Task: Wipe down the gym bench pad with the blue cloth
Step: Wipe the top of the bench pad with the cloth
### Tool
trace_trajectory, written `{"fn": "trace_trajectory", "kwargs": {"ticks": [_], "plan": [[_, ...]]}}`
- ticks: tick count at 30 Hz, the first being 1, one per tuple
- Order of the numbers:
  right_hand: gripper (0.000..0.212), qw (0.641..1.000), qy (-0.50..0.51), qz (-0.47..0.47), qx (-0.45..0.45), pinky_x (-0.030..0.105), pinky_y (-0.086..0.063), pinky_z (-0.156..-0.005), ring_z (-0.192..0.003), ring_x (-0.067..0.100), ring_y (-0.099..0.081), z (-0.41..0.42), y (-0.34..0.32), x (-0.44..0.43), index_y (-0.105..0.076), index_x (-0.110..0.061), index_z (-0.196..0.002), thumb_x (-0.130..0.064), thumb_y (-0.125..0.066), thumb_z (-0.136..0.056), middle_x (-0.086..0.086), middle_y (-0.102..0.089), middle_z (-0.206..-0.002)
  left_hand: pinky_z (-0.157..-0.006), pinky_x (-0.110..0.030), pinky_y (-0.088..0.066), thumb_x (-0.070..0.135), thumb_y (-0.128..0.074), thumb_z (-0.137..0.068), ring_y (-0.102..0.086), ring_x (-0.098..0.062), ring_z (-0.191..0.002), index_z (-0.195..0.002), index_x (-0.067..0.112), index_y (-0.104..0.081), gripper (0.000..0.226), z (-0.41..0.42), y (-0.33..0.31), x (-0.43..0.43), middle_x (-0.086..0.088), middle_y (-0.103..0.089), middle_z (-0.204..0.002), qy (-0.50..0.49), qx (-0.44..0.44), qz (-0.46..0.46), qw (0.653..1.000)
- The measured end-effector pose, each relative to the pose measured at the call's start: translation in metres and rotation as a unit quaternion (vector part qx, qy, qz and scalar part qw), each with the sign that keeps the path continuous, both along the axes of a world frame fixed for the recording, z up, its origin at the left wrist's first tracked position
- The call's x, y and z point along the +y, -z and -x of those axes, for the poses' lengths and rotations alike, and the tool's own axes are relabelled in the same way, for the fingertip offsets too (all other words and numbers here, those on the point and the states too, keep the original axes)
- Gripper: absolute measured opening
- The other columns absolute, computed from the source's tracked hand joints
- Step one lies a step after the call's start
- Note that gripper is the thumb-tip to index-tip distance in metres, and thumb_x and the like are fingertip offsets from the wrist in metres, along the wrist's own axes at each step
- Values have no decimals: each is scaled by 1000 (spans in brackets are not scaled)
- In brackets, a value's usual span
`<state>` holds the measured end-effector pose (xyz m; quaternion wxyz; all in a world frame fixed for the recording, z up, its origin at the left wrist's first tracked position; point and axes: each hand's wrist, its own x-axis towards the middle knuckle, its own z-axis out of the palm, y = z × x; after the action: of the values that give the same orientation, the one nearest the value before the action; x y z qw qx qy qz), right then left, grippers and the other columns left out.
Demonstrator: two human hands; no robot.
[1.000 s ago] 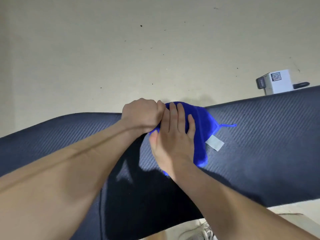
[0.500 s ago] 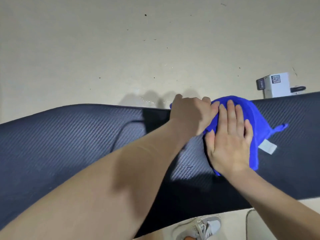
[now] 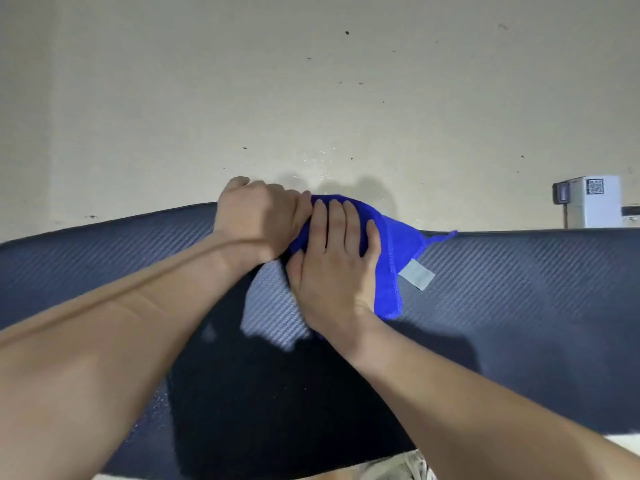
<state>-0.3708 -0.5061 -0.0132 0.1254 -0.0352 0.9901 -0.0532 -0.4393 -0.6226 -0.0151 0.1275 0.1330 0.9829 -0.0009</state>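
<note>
1. The gym bench pad [image 3: 519, 289] was a long, dark navy cushion that ran across the view from left to right. Its cover had a fine woven pattern of diagonal ribs, like carbon fibre, and its far edge was rounded.
2. The blue cloth [image 3: 398, 244] lay on the pad at its far edge, about at the middle of its length. It was a bright blue, soft, fluffy cloth with a stitched hem, crumpled into a rough triangle.
3. A small pale rectangular label [image 3: 416, 274] hung from the right hem of the cloth and lay flat on the pad. A thin blue loop [image 3: 443, 236] stuck out from the right corner of the cloth, along the far edge of the pad.
4. The left hand [image 3: 258, 223] was clenched into a fist at the far edge of the pad, with its fingers curled round the bunched left end of the cloth.
5. The right hand [image 3: 334, 268] lay flat on top of the cloth with its fingers straight and close together, pressing it down on the pad. It grasped nothing.
6. The two hands touched each other at the left part of the cloth.
7. Beyond the pad was a pale beige floor [image 3: 242, 98], smooth, with small dark specks.
8. A white box [image 3: 595, 206] with a printed square code stood on the floor beyond the right end of the pad.
</note>
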Motion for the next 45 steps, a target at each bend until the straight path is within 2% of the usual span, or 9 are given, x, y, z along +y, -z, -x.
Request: {"fn": "trace_trajectory", "kwargs": {"ticks": [6,12,18,21,23,25,37,43,45], "plan": [[67,996,-59,63,23,48,-12,-114,-137,30,-37,11,2,-71,-38,-7,-144,-42,-32,-87,15,-45,-145,-49,-23,-10,25,-27,-87,-26,-22,-41,-65,15,-39,28,-7,-5,-83,5,-23,-48,-23,3,45,999],[69,985,-162,63,5,47,-3,-116,-142,27,-28,8,5,-135,-30,-10,-148,-40,-23,-87,11,-39,-151,-50,-27,-26,24,-35,-96,-37,-24,-52,-61,18,-31,35,-35,0,-153,0,-37,-58,-161,16,21,987],[66,977,-200,73,26,46,-6,-115,-142,24,-31,9,11,-145,-35,-9,-147,-39,-28,-88,9,-42,-150,-48,-29,-25,20,-36,-91,-33,-23,-47,-66,17,-33,25,-41,0,-169,-10,-45,-57,-140,13,21,990],[65,974,-215,77,16,45,-6,-116,-144,25,-28,7,11,-142,-30,-8,-149,-39,-28,-92,10,-38,-153,-73,-44,-42,25,-17,-90,-42,-31,-59,-68,15,-38,32,-40,-1,-163,-17,-56,-68,-135,23,28,990],[65,968,-239,76,18,44,-6,-117,-145,24,-24,10,9,-129,-25,-8,-150,-40,-28,-94,9,-32,-156,-104,-51,-30,22,-24,-95,-54,-36,-78,-75,10,-49,34,-40,-1,-160,-17,-61,-78,-133,15,29,991],[64,959,-268,90,23,41,-6,-118,-147,22,-20,13,10,-113,-23,-10,-151,-41,-30,-96,8,-27,-158,-110,-52,-23,22,-27,-97,-56,-37,-89,-85,5,-56,36,-42,0,-158,-17,-63,-87,-123,25,35,991],[69,991,-128,44,5,38,-6,-118,-149,17,-12,-11,1,79,-18,-13,-153,-46,-33,-94,2,-18,-162,-96,-42,-37,11,-17,-88,-56,-28,-82,-73,16,-39,28,-24,-19,56,-5,-40,-77,-3,-22,17,1000],[67,999,-40,-20,5,41,-10,-117,-149,15,-10,-55,-5,203,-13,-18,-154,-48,-23,-95,-1,-12,-163,-101,-40,-40,34,-25,-89,-59,-26,-90,-104,8,-61,46,-51,-10,188,-6,-64,-92,2,-31,-55,998],[67,1000,-2,-25,8,41,-12,-117,-149,15,-10,-72,-7,228,-15,-19,-154,-48,-23,-94,-2,-13,-163,-112,-41,-27,37,-21,-93,-48,-28,-120,-134,4,-43,57,-61,-8,220,-11,-55,-126,7,-22,-70,997]]}}
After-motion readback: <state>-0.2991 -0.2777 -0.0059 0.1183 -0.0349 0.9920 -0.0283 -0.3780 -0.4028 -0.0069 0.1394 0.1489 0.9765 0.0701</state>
